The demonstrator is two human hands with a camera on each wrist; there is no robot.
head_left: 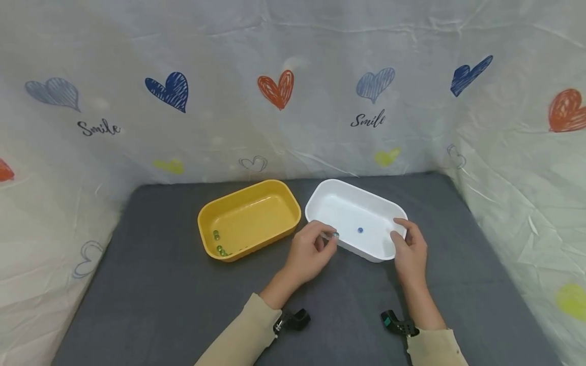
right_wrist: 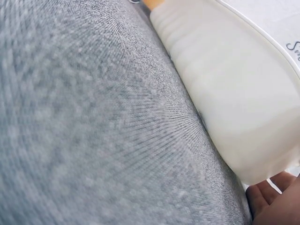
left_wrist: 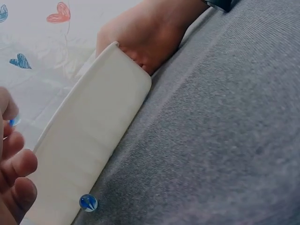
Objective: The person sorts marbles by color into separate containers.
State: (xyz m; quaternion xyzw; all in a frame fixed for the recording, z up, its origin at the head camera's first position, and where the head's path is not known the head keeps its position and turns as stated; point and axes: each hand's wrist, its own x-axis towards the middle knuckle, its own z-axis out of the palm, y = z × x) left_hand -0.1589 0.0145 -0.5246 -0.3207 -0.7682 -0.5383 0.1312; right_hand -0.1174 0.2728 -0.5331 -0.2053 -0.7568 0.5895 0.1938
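Note:
My left hand (head_left: pixel 310 251) is over the near rim of a white tray (head_left: pixel 361 201), pinching a small glass marble (head_left: pixel 336 235) between thumb and fingertip. In the left wrist view that marble (left_wrist: pixel 14 121) shows blue, partly hidden by the fingers. A blue marble (head_left: pixel 360 230) lies on the white tray's floor. Outside the tray, against its wall, another blue marble (left_wrist: pixel 88 202) rests on the grey cloth. My right hand (head_left: pixel 412 249) grips the tray's right end, with thumb over the rim and curled fingers (right_wrist: pixel 260 197) at the outer wall.
Left of the white tray stands a yellow tray (head_left: pixel 249 211) with several green marbles (head_left: pixel 221 250) along its near left side. Dark grey cloth (head_left: pixel 160 290) covers the table. A pale curtain (head_left: pixel 220 101) printed with hearts hangs behind and at both sides.

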